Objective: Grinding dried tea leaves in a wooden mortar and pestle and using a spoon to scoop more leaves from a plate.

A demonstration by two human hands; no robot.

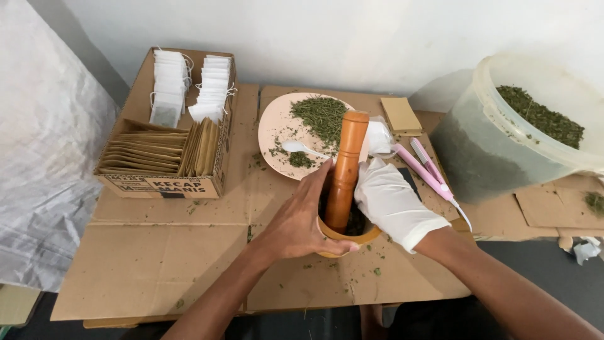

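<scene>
The wooden bowl (pixel 345 234) sits on the flat cardboard (pixel 163 252), right in front of me, and there are dark green crushed leaves (pixel 356 221) inside it. The wooden stick (pixel 345 169) stands in the bowl, leaning a little away from me, with its fat end down in the leaves. My left hand (pixel 301 217) is bare and wraps around the near side of the bowl, fingers curled on the rim and thumb along the front, pressing it tight so it cannot slide. My right hand (pixel 393 203) wears a white glove and rests on the far right side of the bowl, next to the stick; I cannot tell if it is squeezing the stick or only touching it. To do this well, I think I should keep the bowl pushed down flat, hold the stick firmly, and press and turn it gently so no bits jump out. Some bits already lie on the cardboard near the bowl. My left arm comes in from below, and my right arm comes in from the lower right. Behind the bowl is a pink plate (pixel 277 126) with more green leaves and a white spoon (pixel 301 148). To the right of the bowl lies a pink tool (pixel 428 173), and past it a big plastic tub (pixel 497 132) of leaves. Far left of the bowl is a box (pixel 167 186) of little bags.
</scene>
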